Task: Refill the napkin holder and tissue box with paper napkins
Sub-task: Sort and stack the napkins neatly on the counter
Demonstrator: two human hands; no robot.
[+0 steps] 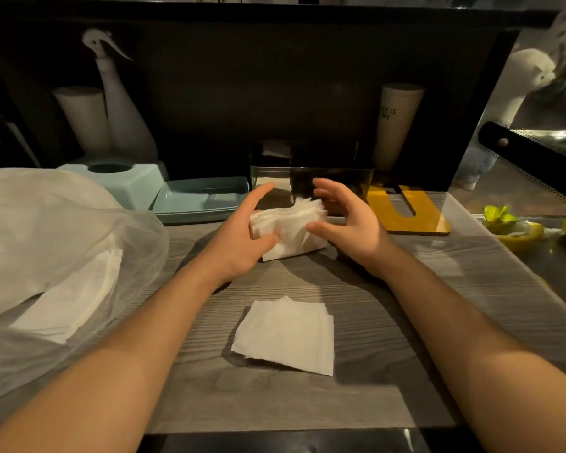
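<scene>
A thick stack of white paper napkins (291, 228) stands on the wooden table (422, 289) just in front of a shiny metal napkin holder (311, 181). My left hand (245, 230) holds the stack's left end, thumb in front and fingers behind. My right hand (343, 217) hovers at the stack's right end with fingers spread, thumb near the paper. A smaller loose pile of napkins (288, 335) lies flat nearer to me. A pale blue tissue box (125, 181) sits at the back left with its lid (200, 199) lying beside it.
A clear plastic bag (56, 256) with more napkins fills the left side. A yellow holder plate (409, 210) lies right of the metal holder. White bottles (121, 109) and a cup (396, 122) stand along the dark back wall. Lime pieces (504, 220) lie at the right.
</scene>
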